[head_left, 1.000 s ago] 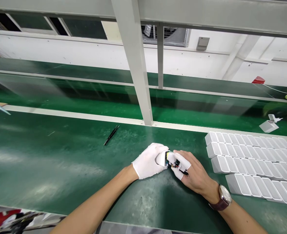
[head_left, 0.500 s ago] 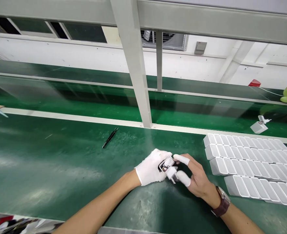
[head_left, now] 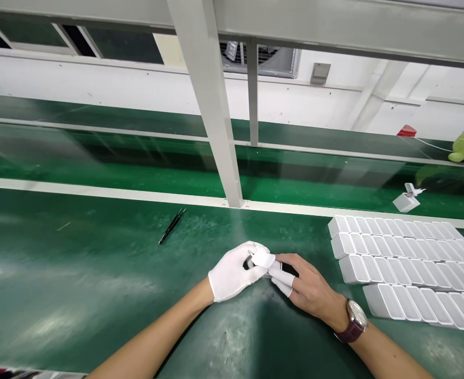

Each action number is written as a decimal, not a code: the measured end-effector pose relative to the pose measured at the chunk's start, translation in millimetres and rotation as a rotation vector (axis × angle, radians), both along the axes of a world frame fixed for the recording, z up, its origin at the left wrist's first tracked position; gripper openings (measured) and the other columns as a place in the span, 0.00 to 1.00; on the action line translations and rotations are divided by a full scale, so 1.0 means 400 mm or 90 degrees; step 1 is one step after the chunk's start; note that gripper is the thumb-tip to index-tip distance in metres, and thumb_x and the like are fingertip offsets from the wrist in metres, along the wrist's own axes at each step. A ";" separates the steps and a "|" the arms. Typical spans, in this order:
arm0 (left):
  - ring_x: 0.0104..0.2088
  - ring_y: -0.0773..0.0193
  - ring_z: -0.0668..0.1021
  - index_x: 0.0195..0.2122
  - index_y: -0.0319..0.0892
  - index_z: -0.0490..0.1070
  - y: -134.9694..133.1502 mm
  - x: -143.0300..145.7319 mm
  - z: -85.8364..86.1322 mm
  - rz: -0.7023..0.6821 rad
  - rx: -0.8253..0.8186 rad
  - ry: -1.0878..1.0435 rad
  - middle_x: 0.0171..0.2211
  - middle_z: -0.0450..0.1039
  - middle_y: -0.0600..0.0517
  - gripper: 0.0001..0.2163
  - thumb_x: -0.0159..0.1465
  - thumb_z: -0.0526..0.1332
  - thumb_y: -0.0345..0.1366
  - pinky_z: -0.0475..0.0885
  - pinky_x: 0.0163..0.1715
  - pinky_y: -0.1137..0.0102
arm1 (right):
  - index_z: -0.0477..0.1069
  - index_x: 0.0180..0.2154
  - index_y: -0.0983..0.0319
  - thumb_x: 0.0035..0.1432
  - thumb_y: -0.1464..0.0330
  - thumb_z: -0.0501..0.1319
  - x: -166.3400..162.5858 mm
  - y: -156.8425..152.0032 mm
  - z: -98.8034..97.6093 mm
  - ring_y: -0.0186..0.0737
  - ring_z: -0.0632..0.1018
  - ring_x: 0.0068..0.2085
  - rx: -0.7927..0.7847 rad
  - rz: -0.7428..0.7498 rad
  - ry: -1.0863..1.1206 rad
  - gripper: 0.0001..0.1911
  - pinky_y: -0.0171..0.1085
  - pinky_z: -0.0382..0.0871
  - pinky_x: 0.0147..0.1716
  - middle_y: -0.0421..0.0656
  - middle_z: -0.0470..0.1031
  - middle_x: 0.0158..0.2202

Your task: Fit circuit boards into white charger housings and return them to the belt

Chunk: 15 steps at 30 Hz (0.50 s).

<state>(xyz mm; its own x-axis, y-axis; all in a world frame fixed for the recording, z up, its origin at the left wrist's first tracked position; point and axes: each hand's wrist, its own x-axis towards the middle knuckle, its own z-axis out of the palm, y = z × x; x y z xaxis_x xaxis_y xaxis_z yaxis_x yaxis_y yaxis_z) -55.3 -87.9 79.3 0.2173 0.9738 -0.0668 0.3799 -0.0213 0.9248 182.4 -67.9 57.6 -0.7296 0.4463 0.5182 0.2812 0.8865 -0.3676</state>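
My left hand wears a white glove and is closed round a small white plastic charger housing on the green bench. My right hand, bare with white finger cots and a wristwatch, pinches the same part from the right, its fingers pressed against it. Both hands meet low over the mat near the middle of the view. The inside of the part is hidden by the fingers.
Rows of several white empty housings lie to the right. Black tweezers lie on the mat to the upper left. A grey frame post rises behind. A white charger sits on the conveyor belt beyond.
The open housing with its circuit board and wires showing has been turned and covered by the fingers; both hands pressed closer together and shifted slightly left.
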 end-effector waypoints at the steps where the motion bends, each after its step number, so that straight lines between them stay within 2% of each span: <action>1: 0.44 0.58 0.79 0.45 0.42 0.75 0.000 0.002 0.002 0.001 -0.027 -0.006 0.45 0.77 0.48 0.14 0.61 0.64 0.43 0.75 0.46 0.64 | 0.67 0.59 0.59 0.66 0.77 0.58 0.001 -0.002 0.001 0.50 0.75 0.55 0.003 0.000 -0.001 0.21 0.52 0.78 0.51 0.55 0.69 0.59; 5: 0.45 0.57 0.79 0.50 0.41 0.72 0.007 0.007 -0.006 -0.012 -0.127 -0.100 0.46 0.78 0.47 0.19 0.59 0.67 0.42 0.75 0.46 0.63 | 0.69 0.57 0.61 0.66 0.77 0.59 -0.006 -0.010 0.015 0.50 0.75 0.55 -0.018 -0.001 -0.011 0.18 0.50 0.79 0.50 0.57 0.69 0.58; 9: 0.47 0.56 0.80 0.52 0.40 0.71 0.019 0.006 -0.017 -0.037 -0.127 -0.169 0.48 0.78 0.45 0.23 0.56 0.69 0.39 0.76 0.47 0.63 | 0.69 0.56 0.60 0.67 0.76 0.59 -0.018 -0.010 0.022 0.49 0.75 0.54 -0.029 0.009 0.003 0.18 0.49 0.78 0.49 0.55 0.71 0.57; 11: 0.46 0.56 0.80 0.51 0.40 0.72 0.022 0.002 -0.019 -0.047 -0.129 -0.193 0.47 0.78 0.45 0.22 0.56 0.71 0.40 0.77 0.46 0.63 | 0.67 0.58 0.58 0.66 0.76 0.59 -0.023 -0.007 0.018 0.48 0.76 0.52 -0.045 0.009 0.038 0.20 0.49 0.78 0.48 0.53 0.72 0.56; 15: 0.45 0.54 0.82 0.48 0.39 0.73 0.024 -0.007 -0.025 -0.048 -0.169 -0.290 0.44 0.80 0.45 0.23 0.54 0.74 0.41 0.78 0.47 0.61 | 0.58 0.66 0.58 0.66 0.75 0.60 -0.031 0.000 0.011 0.45 0.75 0.48 -0.105 -0.009 0.104 0.29 0.48 0.78 0.46 0.52 0.74 0.52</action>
